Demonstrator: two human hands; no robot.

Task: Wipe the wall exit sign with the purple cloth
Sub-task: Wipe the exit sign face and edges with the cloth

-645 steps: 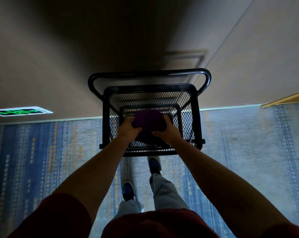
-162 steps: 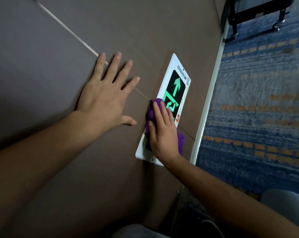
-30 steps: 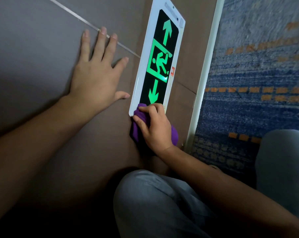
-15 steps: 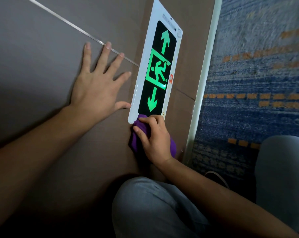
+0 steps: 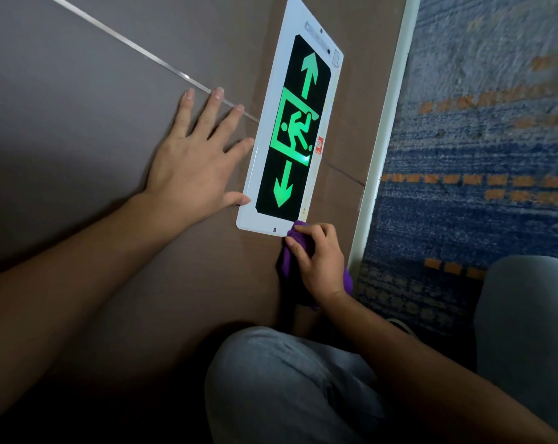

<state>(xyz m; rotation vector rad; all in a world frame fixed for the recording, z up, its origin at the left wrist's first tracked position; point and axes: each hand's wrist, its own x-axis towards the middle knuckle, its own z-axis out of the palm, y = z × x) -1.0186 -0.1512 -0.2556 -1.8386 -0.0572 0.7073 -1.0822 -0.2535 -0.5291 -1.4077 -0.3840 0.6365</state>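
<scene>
Two hands on the job: left hand (image 5: 191, 174) spread flat on the wall (image 5: 79, 107) beside the exit sign (image 5: 290, 139), right hand (image 5: 319, 264) bunched around the purple cloth (image 5: 285, 264), touching the sign's bottom corner.

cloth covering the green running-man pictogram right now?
No. The purple cloth, bunched in the right hand, sits at the exit sign's lower corner; the pictogram is fully exposed.

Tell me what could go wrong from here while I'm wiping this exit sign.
The purple cloth is bunched in your right hand at the exit sign's near corner, so it may snag the frame edge. Your left hand braces on the wall, thumb touching the frame; it could leave fresh smudges.
</scene>
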